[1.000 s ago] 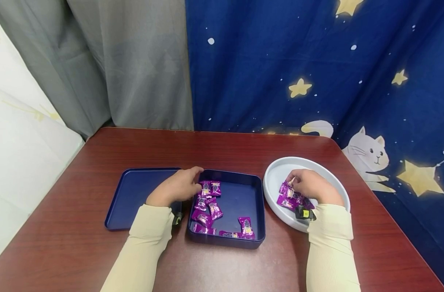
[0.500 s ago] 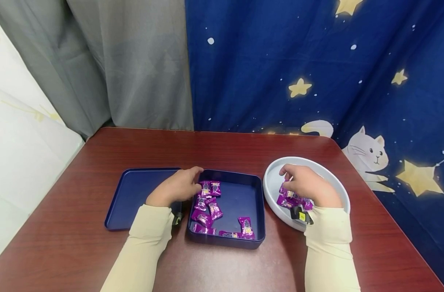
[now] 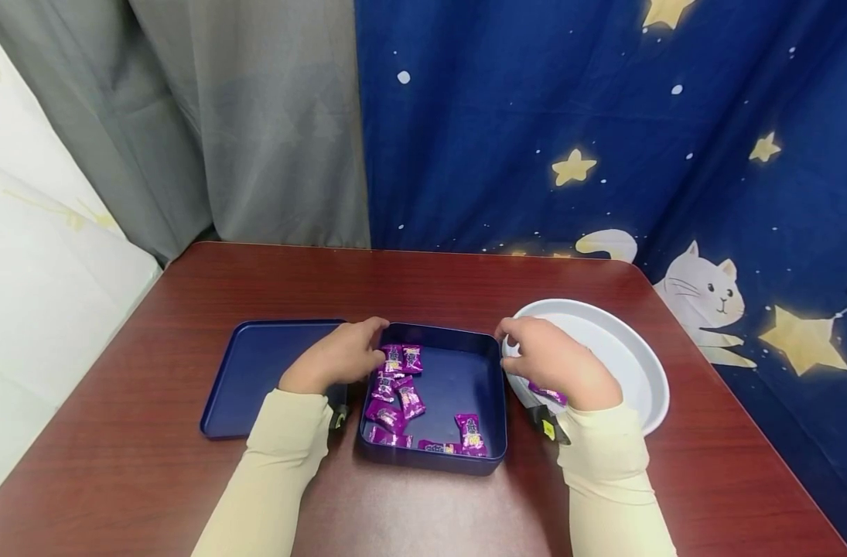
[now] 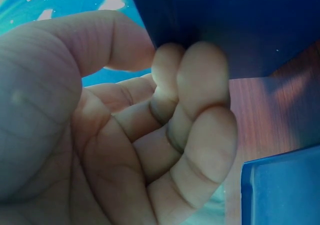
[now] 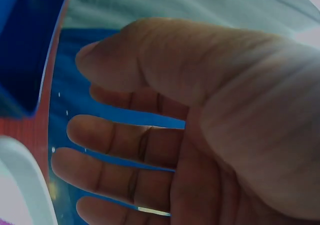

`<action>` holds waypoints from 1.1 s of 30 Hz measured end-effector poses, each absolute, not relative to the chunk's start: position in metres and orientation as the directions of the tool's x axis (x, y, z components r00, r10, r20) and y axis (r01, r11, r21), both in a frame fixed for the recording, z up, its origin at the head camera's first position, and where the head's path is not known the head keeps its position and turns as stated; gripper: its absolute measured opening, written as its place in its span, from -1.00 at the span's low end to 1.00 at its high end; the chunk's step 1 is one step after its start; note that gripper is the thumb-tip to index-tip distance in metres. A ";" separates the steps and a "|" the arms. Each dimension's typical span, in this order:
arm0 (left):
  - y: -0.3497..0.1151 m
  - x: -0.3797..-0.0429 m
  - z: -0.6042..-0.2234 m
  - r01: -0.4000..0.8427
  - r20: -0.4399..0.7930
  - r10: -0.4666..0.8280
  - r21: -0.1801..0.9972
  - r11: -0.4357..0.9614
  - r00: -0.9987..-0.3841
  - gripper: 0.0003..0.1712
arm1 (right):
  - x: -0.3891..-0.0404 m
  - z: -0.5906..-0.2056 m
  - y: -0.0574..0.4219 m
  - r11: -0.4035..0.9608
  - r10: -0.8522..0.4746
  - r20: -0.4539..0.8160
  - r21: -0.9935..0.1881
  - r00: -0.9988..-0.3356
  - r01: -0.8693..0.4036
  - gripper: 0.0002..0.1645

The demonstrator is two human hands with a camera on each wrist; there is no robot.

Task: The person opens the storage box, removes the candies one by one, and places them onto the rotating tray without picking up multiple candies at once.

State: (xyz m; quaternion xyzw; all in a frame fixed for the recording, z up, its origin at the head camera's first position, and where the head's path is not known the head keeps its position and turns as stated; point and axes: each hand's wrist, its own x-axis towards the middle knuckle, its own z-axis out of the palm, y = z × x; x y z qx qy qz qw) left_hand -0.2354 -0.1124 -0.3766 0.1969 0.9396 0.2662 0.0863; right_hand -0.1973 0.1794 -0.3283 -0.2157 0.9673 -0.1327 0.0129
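A dark blue rectangular box (image 3: 458,387) stands in the middle of the head view, with several purple wrapped candies (image 3: 411,398) inside, mostly along its left side. My left hand (image 3: 339,356) holds the box at its left wall; in the left wrist view its curled fingertips (image 4: 202,75) lie against the dark outer side. My right hand (image 3: 562,360) hovers between the box and a round white tray (image 3: 635,356), fingers loosely extended. The right wrist view shows nothing between thumb and fingers (image 5: 125,140). More purple candies (image 3: 548,393) show in the tray, partly hidden beneath that hand.
Left of the box, a flat dark blue lid (image 3: 263,371) lies on the reddish-brown wooden table (image 3: 423,286), partly under my left wrist. Grey (image 3: 277,124) and starry blue curtains (image 3: 479,139) hang behind the table's far edge.
My right hand has lifted from the candies in the white tray and moved left toward the right wall of the box. The left hand, box and lid have stayed put.
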 end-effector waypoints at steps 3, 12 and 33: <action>-0.112 -0.235 -0.377 0.321 -0.060 0.413 0.534 0.782 -0.909 -0.39 | -0.196 -0.328 0.169 0.863 -0.443 0.029 -0.255 -0.896 -0.435 -0.72; -0.112 -0.236 -0.378 0.306 -0.068 0.402 0.538 0.785 -0.913 -0.39 | -0.194 -0.329 0.156 0.871 -0.442 0.027 -0.227 -0.897 -0.436 -0.69; -0.112 -0.237 -0.378 0.315 -0.063 0.411 0.542 0.779 -0.910 -0.39 | -0.197 -0.349 0.112 0.873 -0.479 -0.124 -0.167 -0.869 -0.458 -0.58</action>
